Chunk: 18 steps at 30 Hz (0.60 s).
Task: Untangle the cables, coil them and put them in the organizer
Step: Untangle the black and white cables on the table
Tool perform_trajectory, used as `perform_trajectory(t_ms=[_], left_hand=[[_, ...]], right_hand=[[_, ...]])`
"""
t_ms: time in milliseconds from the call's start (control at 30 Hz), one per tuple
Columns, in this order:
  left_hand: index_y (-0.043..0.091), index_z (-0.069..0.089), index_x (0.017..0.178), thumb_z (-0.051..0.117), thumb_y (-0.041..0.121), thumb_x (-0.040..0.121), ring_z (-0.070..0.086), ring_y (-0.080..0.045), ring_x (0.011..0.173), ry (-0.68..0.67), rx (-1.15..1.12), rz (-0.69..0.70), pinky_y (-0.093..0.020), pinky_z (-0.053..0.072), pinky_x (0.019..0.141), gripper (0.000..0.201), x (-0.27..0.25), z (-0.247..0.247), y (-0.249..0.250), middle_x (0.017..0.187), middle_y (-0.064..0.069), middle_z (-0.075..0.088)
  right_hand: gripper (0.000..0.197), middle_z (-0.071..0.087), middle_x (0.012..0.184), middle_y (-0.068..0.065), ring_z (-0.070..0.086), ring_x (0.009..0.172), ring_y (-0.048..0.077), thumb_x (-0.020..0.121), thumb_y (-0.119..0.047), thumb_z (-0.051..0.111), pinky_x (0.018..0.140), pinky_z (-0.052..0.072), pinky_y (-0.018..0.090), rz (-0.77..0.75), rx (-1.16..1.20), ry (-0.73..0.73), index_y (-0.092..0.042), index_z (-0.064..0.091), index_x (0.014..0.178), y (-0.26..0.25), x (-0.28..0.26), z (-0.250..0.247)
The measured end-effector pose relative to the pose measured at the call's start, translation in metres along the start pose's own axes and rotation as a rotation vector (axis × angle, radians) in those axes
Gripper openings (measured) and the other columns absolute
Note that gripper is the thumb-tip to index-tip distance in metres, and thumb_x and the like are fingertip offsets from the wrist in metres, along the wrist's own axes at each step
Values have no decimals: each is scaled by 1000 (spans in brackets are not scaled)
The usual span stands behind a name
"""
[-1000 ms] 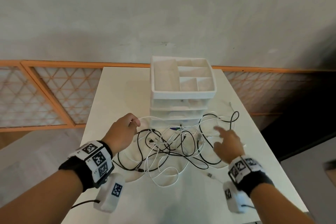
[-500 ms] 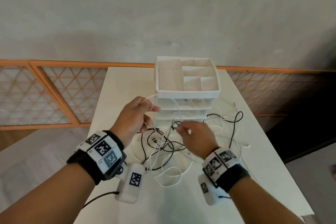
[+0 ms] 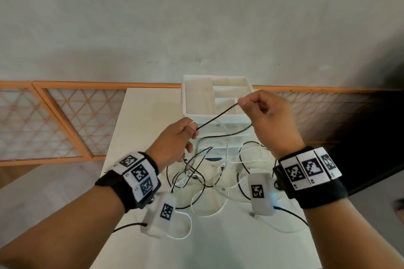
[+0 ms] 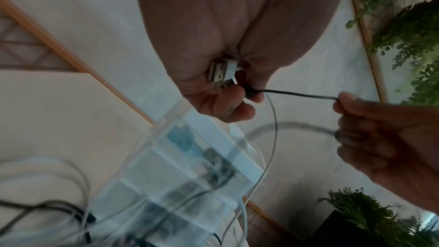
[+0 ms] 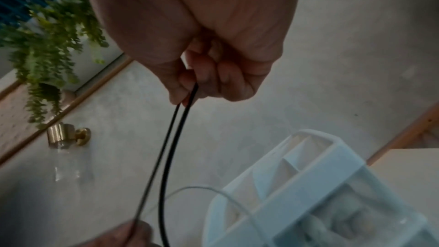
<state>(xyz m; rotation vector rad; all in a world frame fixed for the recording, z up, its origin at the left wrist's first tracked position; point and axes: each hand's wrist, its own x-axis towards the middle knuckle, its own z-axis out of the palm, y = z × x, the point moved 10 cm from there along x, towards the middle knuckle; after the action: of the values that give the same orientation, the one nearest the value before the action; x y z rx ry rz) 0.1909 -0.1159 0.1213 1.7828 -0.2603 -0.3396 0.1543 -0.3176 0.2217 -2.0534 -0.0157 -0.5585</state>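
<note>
1. Both hands, low over the tangle a second ago, are now raised in front of the organizer.
2. Left hand pinches the black cable and a white plug; right hand pinches the same cable, taut between them.
3. Judgement: one black cable is being drawn free; coiling is not yet begun.
4. Obstacles: white and black loops on the table before the organizer, crossing the trailing cable.

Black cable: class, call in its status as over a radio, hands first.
Left hand and right hand both pinch black cable, taut between them. Left also holds a white USB plug. Rest tangled on table; organizer top tray empty.
</note>
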Motion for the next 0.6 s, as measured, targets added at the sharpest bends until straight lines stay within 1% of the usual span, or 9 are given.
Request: perform_trajectory(t_ms=[100, 133, 200, 267, 333, 400, 467, 533, 600], left_hand=[[12, 54, 83, 39, 22, 106, 52, -14, 63, 63, -7, -31, -27, 44, 50, 29, 2, -27, 0, 80, -3, 52], [12, 54, 81, 40, 22, 106, 48, -15, 62, 95, -40, -53, -29, 43, 53, 30, 2, -36, 1, 73, -2, 50], [14, 53, 79, 41, 27, 106, 39, -13, 54, 167, -175, -111, -28, 37, 51, 32, 1, -52, 3, 60, 4, 42], [17, 49, 77, 42, 34, 105, 31, -10, 46, 223, -340, -138, -24, 27, 44, 33, -2, -67, 10, 54, 7, 35], [20, 43, 75, 42, 40, 104, 24, -9, 44, 237, -450, -111, -22, 19, 40, 36, -6, -78, 21, 53, 8, 29], [22, 35, 72, 44, 44, 103, 20, -10, 45, 226, -405, -88, -22, 17, 39, 39, -10, -84, 25, 56, 7, 24], [22, 33, 73, 45, 44, 102, 22, -11, 46, 192, -283, -120, -24, 21, 41, 39, -13, -79, 17, 56, 7, 26], [21, 36, 73, 44, 41, 103, 25, -12, 47, 175, -198, -201, -25, 24, 44, 38, -16, -69, -4, 56, 6, 29], [19, 39, 72, 44, 34, 103, 26, -12, 48, 201, -135, -280, -24, 22, 45, 35, -18, -62, -31, 59, 4, 32]], right_hand=[[17, 45, 56, -5, 35, 50, 8, 89, -26, 75, 50, 33, 22, 5, 25, -95, -15, 70, 77, 11, -8, 4], [18, 45, 56, -3, 35, 50, 8, 87, -27, 77, 49, 33, 19, 9, -4, -149, -15, 70, 76, 16, -11, 10], [21, 45, 56, -3, 37, 51, 7, 86, -30, 77, 49, 32, 15, 41, -194, -238, -15, 69, 72, 40, -18, 20], [30, 47, 56, -1, 43, 54, 11, 87, -33, 72, 55, 37, 21, 154, -392, -270, -10, 65, 69, 86, -27, 22], [36, 58, 60, 1, 58, 63, 17, 89, -38, 67, 66, 50, 30, 349, -485, -302, -8, 65, 69, 141, -42, 20], [36, 67, 65, 2, 69, 72, 25, 92, -44, 61, 76, 57, 36, 519, -493, -348, -17, 70, 70, 173, -57, 20], [37, 67, 59, 2, 69, 62, 25, 96, -46, 56, 72, 56, 35, 546, -415, -312, -23, 70, 71, 162, -54, 20], [38, 65, 56, 3, 64, 50, 20, 100, -45, 52, 64, 55, 37, 441, -247, -216, -21, 69, 75, 122, -35, 17], [40, 64, 61, 1, 60, 49, 15, 101, -42, 51, 58, 54, 36, 289, -68, -118, -13, 68, 79, 70, -14, 9]])
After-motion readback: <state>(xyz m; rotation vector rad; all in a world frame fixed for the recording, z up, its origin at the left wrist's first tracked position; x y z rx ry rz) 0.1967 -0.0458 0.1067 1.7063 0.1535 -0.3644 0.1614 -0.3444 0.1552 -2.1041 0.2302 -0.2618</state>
